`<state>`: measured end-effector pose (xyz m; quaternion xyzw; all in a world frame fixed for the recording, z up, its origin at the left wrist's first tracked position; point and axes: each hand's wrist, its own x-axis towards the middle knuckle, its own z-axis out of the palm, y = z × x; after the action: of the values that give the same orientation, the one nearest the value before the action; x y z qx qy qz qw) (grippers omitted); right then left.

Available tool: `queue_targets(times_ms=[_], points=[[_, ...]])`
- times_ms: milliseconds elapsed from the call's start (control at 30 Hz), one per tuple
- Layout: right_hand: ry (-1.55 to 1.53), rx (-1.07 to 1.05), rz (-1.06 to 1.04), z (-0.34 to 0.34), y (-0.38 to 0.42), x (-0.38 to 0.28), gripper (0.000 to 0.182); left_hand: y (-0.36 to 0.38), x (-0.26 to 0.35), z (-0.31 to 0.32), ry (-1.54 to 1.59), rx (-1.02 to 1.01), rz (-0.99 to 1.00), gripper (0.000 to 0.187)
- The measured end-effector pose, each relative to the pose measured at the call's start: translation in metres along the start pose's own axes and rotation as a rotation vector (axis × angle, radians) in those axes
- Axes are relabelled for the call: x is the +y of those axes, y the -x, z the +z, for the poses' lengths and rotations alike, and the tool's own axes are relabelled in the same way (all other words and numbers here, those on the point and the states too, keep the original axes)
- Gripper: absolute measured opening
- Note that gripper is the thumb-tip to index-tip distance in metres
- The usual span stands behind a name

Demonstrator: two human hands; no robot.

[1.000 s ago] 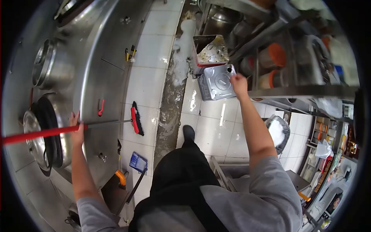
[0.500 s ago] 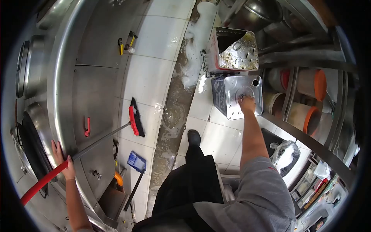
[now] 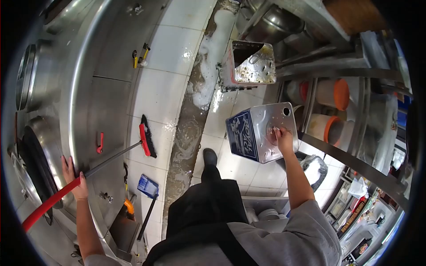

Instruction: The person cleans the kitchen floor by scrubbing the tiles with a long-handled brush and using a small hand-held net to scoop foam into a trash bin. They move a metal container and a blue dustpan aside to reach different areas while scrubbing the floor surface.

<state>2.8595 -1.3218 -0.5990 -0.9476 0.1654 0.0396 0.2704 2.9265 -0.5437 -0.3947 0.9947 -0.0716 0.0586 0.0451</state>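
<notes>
My right hand [image 3: 285,141] is closed on the small top handle of a square metal tin [image 3: 262,106] with a blue printed side. The tin hangs at a tilt, apart from the other tin. My left hand [image 3: 77,181] lies at the edge of the steel counter [image 3: 73,111], its fingers stretched along the metal. Its thumb hooks over the red grip of a broom [image 3: 55,198], keeping the handle against the counter. The broom's red head with black bristles [image 3: 146,138] rests on the white tiles.
An open-cornered, stained tin [image 3: 255,66] stands beside a wet floor channel [image 3: 188,128] with foam in it. A blue dustpan [image 3: 147,186] lies by the counter. Steel shelving [image 3: 350,159] with orange-lidded tubs [image 3: 339,94] runs along the right. A black-lined bin [image 3: 316,170] stands below.
My right hand has raised the tin off the floor and brought it nearer to me, away from the stained tin. Its blue side now shows more. The left hand stays at the broom.
</notes>
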Motion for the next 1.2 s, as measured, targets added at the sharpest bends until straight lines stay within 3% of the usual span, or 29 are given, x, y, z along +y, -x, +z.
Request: queue_targets(times_ms=[67,333,467,533,633,700,800,867,1067,1200], points=[[0.053,0.064,0.135,-0.042,-0.003,-0.049,0.030,-0.002,0.007,-0.006,-0.008,0.014,-0.002,0.058],[-0.042,0.119,0.083,-0.156,-0.036,-0.119,0.033,-0.001,0.012,-0.017,-0.066,0.020,-0.097,0.072],[0.184,0.168,0.028,-0.186,-0.100,-0.170,0.036,-0.003,0.013,-0.022,-0.033,0.039,-0.096,0.070],[0.267,0.208,-0.065,-0.182,-0.151,-0.163,0.040,-0.003,0.015,-0.024,-0.013,0.030,-0.092,0.068],[0.210,0.183,-0.028,-0.163,-0.216,-0.170,0.039,-0.003,0.013,-0.023,-0.017,0.037,-0.089,0.068],[0.465,0.357,-0.035,-0.135,-0.250,-0.162,0.034,-0.003,0.012,-0.023,-0.023,0.042,-0.093,0.068],[0.399,0.455,0.005,-0.117,-0.262,-0.172,0.033,-0.001,0.009,-0.024,-0.024,0.046,-0.109,0.067],[0.385,0.457,-0.049,-0.118,-0.269,-0.165,0.035,-0.001,0.007,-0.026,0.000,0.056,-0.116,0.067],[0.266,0.416,0.071,-0.130,-0.267,-0.165,0.031,0.002,0.010,-0.032,-0.009,0.043,-0.165,0.073],[0.268,0.418,0.080,-0.128,-0.259,-0.173,0.054,0.004,0.010,-0.031,0.009,0.040,-0.146,0.073]])
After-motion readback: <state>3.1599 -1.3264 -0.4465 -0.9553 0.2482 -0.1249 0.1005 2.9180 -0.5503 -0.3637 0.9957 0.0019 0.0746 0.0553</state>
